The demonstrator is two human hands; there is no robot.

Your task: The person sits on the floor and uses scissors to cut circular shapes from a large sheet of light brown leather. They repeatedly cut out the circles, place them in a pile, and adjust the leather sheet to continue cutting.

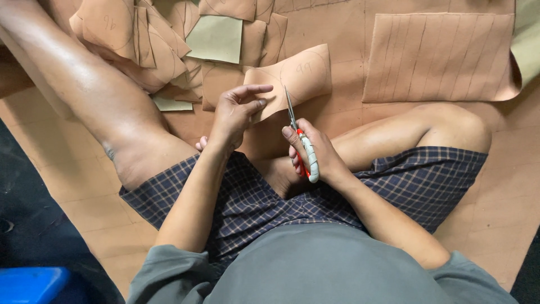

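A floor covered with large tan sheets of leather-like material [337, 34] fills the head view, and the person sits on it with bare legs spread and checked shorts over the lap. The landmark here is the curved tan cut piece with pencil marks [292, 76], which lies just above the two hands.

The left hand [233, 112] pinches the lower left edge of that curved piece between thumb and fingers, the index finger stretched out along its edge. The right hand [312, 152] is wrapped around the handles of a pair of scissors with orange and white-taped grips [301, 143]; the steel blades point up and look nearly together, their tips touching or just short of the curved piece's lower edge.

Left of and above the curved piece sits a loose heap of similar tan cut shapes [140, 45], overlapping one another, with a pale green square sheet [216, 38] lying on top and a smaller pale green scrap [171, 104] at the heap's lower edge. The person's left leg crosses in front of that heap. To the right of the curved piece lies a rectangular tan panel ruled with parallel lines [439, 56]. Far below and to the left, dark floor shows with a blue plastic object [31, 284] at the corner.
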